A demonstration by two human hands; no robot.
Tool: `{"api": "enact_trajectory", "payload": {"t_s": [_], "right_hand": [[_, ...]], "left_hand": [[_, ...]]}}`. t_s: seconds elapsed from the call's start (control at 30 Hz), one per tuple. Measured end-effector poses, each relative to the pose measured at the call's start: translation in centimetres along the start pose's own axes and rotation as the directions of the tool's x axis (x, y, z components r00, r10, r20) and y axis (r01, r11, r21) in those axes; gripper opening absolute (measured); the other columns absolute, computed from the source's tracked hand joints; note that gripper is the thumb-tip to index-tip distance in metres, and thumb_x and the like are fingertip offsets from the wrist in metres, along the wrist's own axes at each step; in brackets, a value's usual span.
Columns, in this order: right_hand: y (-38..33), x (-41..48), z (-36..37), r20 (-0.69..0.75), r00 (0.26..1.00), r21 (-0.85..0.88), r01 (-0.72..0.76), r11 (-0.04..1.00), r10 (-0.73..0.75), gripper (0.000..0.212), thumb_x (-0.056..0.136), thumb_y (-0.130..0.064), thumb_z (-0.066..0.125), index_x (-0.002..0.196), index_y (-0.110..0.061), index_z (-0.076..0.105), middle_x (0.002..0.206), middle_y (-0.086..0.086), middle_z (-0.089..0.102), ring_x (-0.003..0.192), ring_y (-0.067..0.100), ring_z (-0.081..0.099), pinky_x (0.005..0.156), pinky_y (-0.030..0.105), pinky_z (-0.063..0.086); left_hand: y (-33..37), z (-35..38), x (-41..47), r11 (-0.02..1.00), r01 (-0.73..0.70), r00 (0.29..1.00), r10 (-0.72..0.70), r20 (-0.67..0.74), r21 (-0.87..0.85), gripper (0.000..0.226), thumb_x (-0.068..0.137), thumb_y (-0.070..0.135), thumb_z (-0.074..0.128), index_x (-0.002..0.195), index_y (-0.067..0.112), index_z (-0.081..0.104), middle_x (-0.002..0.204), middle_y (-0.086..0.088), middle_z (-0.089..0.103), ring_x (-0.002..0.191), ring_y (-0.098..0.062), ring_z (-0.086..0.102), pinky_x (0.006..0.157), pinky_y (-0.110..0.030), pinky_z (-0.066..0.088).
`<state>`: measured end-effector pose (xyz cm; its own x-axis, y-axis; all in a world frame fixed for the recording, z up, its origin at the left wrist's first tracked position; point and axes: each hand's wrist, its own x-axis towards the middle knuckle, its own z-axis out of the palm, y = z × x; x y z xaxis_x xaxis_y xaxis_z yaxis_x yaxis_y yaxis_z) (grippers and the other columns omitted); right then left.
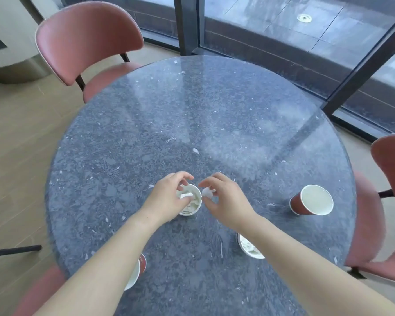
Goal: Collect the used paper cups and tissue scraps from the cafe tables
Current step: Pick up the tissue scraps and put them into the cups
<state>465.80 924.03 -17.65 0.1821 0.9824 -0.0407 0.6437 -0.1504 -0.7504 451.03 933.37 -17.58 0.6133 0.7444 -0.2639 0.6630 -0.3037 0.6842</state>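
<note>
On the round grey stone-patterned table [192, 110], the left hand [167, 199] curls over the rim of a tissue-stuffed white-lined paper cup [197, 202], likely steadying it as a bin. The right hand [226, 201] pinches a crumpled white tissue scrap [207, 192] just beside the cup's right rim, apparently to drop it in. An empty red paper cup [311, 200] waits far right.

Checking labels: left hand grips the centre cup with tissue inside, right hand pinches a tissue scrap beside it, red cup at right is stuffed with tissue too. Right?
One error: the red cup at right is empty, its inside bare white, as the head view shows. The left hand does grip the centre cup with tissue inside, and the right hand pinches a tissue scrap beside it.
</note>
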Motion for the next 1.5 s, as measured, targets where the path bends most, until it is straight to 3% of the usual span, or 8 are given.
{"api": "enact_trajectory", "payload": {"t_s": [0.13,0.37,0.53,0.77,0.9,1.13,1.3,1.5], "right_hand": [[-1.6,-0.5,1.6,0.02,1.0,0.002,0.006,1.0,-0.006,0.024,0.08,-0.011,0.064,0.104,-0.015,0.062,0.101,-0.001,0.056,0.091,0.018,0.056,0.082,0.037,0.048],[-1.5,-0.7,1.5,0.001,1.0,-0.07,0.012,0.997,-0.012,0.026,0.081,-0.013,0.063,0.107,-0.015,0.062,0.114,0.0,0.055,0.099,0.018,0.056,0.085,0.035,0.048],[0.4,-1.2,0.4,-0.017,0.999,-0.143,-0.049,0.989,0.047,0.027,0.081,-0.013,0.063,0.108,-0.016,0.062,0.115,0.002,0.054,0.101,0.019,0.056,0.087,0.036,0.048],[2.8,-1.1,-1.1,-0.003,0.993,-0.196,-0.119,0.973,0.121,0.026,0.083,-0.015,0.063,0.108,-0.019,0.061,0.117,-0.001,0.053,0.102,0.017,0.055,0.086,0.034,0.048],[4.2,-0.3,-1.5,0.033,0.989,-0.218,-0.134,0.967,0.145,0.026,0.083,-0.015,0.063,0.109,-0.019,0.061,0.117,-0.002,0.054,0.102,0.016,0.055,0.086,0.029,0.047],[6.7,1.8,-1.2,0.159,0.968,-0.243,-0.15,0.958,0.192,0.026,0.082,-0.015,0.064,0.107,-0.018,0.062,0.113,-0.001,0.055,0.1,0.018,0.055,0.082,0.027,0.044],[7.9,2.2,-0.6,0.383,0.906,-0.319,-0.053,0.946,0.18,0.032,0.08,-0.024,0.068,0.111,-0.021,0.06,0.111,0.001,0.055,0.1,0.021,0.054,0.083,0.033,0.045],[8.6,2.3,0.3,0.524,0.837,-0.355,0.043,0.934,0.161,0.039,0.078,-0.03,0.07,0.115,-0.027,0.06,0.114,0.0,0.052,0.105,0.018,0.05,0.084,0.039,0.047]], "left_hand": [[-0.9,-0.2,-2.7,0.999,0.02,1.0,-0.02,0.005,-0.026,0.047,0.075,0.012,0.071,0.116,0.029,0.053,0.106,0.007,0.052,0.094,-0.008,0.055,0.086,-0.032,0.05],[-2.0,-0.8,-4.0,0.999,-0.036,0.999,0.037,-0.022,0.017,0.043,0.076,0.009,0.069,0.115,0.023,0.056,0.115,0.002,0.053,0.106,-0.01,0.053,0.086,-0.022,0.045],[-2.0,-0.5,-3.2,0.994,-0.039,0.999,0.041,-0.025,0.101,0.043,0.076,0.019,0.069,0.116,0.028,0.055,0.119,0.007,0.049,0.11,-0.015,0.05,0.093,-0.033,0.043],[-1.6,1.2,-0.9,0.97,-0.07,0.994,0.05,0.094,0.231,0.077,0.063,0.04,0.078,0.13,0.037,0.04,0.133,0.011,0.034,0.123,-0.015,0.037,0.097,-0.039,0.043],[-1.8,2.1,0.6,0.967,-0.085,0.988,0.051,0.143,0.242,0.077,0.065,0.038,0.075,0.132,0.038,0.037,0.131,0.013,0.039,0.122,-0.016,0.038,0.095,-0.035,0.042],[-1.5,2.3,4.3,0.983,-0.065,0.998,0.068,-0.011,0.172,0.07,0.068,0.036,0.075,0.13,0.03,0.043,0.132,0.004,0.044,0.122,-0.02,0.042,0.101,-0.033,0.037],[-1.7,2.4,5.6,0.995,-0.005,0.993,0.017,-0.121,0.098,0.068,0.069,0.035,0.076,0.13,0.03,0.045,0.133,0.003,0.042,0.121,-0.02,0.042,0.096,-0.03,0.036],[-2.0,2.3,6.1,0.993,0.01,0.993,0.003,-0.117,0.113,0.068,0.067,0.04,0.077,0.127,0.035,0.045,0.128,0.006,0.045,0.117,-0.017,0.045,0.091,-0.03,0.039]]}}
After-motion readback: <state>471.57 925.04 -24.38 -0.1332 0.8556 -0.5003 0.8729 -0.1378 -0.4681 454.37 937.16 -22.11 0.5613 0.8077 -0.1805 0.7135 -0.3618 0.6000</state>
